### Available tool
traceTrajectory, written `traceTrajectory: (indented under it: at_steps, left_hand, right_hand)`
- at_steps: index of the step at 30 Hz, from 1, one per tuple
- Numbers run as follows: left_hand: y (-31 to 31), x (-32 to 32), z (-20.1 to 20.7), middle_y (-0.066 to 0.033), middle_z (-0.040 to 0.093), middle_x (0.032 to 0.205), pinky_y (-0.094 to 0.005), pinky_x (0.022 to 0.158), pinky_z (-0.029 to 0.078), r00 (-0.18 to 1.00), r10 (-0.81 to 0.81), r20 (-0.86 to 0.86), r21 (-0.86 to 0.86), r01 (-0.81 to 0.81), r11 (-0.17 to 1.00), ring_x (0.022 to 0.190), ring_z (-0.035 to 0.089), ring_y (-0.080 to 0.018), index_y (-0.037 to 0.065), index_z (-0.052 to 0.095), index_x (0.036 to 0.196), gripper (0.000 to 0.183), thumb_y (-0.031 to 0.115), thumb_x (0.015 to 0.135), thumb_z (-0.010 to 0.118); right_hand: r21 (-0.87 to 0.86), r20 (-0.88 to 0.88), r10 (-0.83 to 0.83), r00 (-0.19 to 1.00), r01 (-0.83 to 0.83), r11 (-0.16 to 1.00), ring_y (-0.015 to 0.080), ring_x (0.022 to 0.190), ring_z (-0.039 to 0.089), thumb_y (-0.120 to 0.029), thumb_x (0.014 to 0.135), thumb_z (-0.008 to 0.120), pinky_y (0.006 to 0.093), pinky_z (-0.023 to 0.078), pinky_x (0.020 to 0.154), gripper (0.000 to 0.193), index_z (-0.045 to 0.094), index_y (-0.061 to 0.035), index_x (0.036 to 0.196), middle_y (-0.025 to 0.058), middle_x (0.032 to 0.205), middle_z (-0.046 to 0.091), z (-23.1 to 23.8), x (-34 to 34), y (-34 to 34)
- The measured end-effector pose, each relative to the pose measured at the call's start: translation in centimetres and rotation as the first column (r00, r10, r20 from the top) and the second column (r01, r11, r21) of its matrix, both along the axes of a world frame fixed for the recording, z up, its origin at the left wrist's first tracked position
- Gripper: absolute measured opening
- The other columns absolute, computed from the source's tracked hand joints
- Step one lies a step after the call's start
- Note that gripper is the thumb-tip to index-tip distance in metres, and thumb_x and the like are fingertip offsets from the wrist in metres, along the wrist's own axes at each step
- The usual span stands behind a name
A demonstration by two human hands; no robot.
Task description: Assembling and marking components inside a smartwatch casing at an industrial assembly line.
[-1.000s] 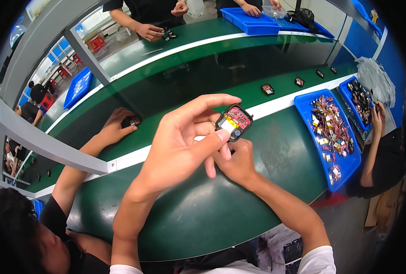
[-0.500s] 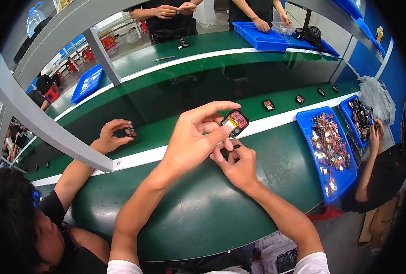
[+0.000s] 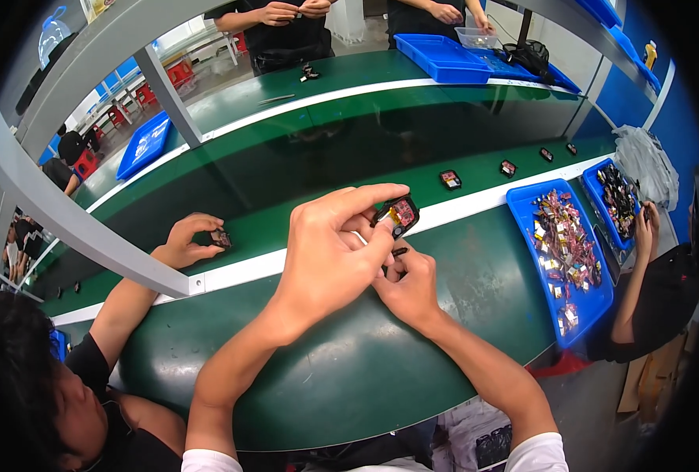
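Observation:
My left hand (image 3: 326,256) pinches a small black square casing (image 3: 409,211) between thumb and fingers, its open side facing me. Inside the casing show a red circuit board, a strip of yellow and a pale piece partly covered by my thumb. Just below it, my right hand (image 3: 412,289) is closed on a slim dark tool (image 3: 400,252); only a short end of it sticks out, so its kind cannot be told. My right fingertips are partly hidden behind the left hand. Both hands are above the near edge of the green conveyor belt.
Several similar casings (image 3: 450,179) lie along the belt (image 3: 302,169). On the right stand a blue tray (image 3: 569,334) of small red and yellow parts and another blue tray (image 3: 599,206) of black parts. A co-worker's hand (image 3: 184,240) holds a casing beside the grey frame post (image 3: 105,228).
The casing in my left hand has tilted and shifted slightly left. My right hand has come closer beneath it, its fingertips now more hidden. Casings on the belt have moved slightly left.

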State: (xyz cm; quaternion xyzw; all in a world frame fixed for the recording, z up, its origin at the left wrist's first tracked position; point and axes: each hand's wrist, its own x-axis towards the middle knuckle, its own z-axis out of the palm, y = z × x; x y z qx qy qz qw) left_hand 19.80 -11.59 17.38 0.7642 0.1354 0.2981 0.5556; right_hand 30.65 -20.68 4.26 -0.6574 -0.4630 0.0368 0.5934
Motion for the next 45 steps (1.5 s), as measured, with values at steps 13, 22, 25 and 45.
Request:
traceTrajectory:
  at_steps: [13,22,25,45]
  left_hand:
    - [1.3,-0.2,0.3,-0.0089,0.067,0.085,-0.0248,0.055,0.059,0.999,0.029,-0.041,-0.161,-0.035,0.986,0.066,0.071,-0.0125,-0.007,0.069,0.124,0.032,-0.008,0.093,0.060]
    - [4.4,0.6,-0.6,-0.0094,0.070,0.087,-0.0246,0.059,0.059,0.998,-0.065,0.011,-0.307,0.065,0.949,0.069,0.071,-0.0139,-0.009,0.066,0.119,0.028,0.000,0.093,0.066]
    - [8.1,1.9,-4.0,-0.0114,0.071,0.088,-0.0263,0.064,0.060,0.995,0.039,-0.094,-0.330,-0.068,0.942,0.072,0.072,-0.0160,-0.009,0.063,0.114,0.024,0.002,0.094,0.065]
    - [12.8,15.3,-8.0,-0.0109,0.074,0.100,-0.0293,0.057,0.061,0.892,-0.037,-0.450,0.149,0.115,0.982,0.079,0.073,-0.0165,-0.004,0.072,0.111,0.024,0.014,0.095,0.068]
  right_hand:
    - [-0.015,-0.074,0.013,0.997,-0.015,1.000,0.0069,0.042,0.038,-0.009,0.078,0.086,0.0267,0.032,0.046,0.022,0.073,-0.0041,0.094,-0.0004,0.050,0.047,0.1,-0.3,0.1]
    - [-0.029,-0.083,0.003,0.997,-0.005,1.000,0.0073,0.042,0.037,-0.011,0.078,0.086,0.0270,0.032,0.046,0.022,0.072,-0.0053,0.094,-0.0015,0.049,0.043,0.0,0.0,-0.2]
    - [-0.037,-0.099,-0.009,0.995,0.005,0.999,0.0086,0.042,0.037,-0.012,0.079,0.086,0.0277,0.032,0.046,0.021,0.072,-0.0073,0.094,-0.0010,0.049,0.042,-0.2,0.0,-0.3]
    - [0.119,0.018,0.049,0.999,-0.051,0.992,0.0127,0.043,0.042,-0.013,0.077,0.086,0.0292,0.038,0.048,0.022,0.072,-0.0104,0.094,0.0018,0.053,0.051,0.1,-0.4,0.0]
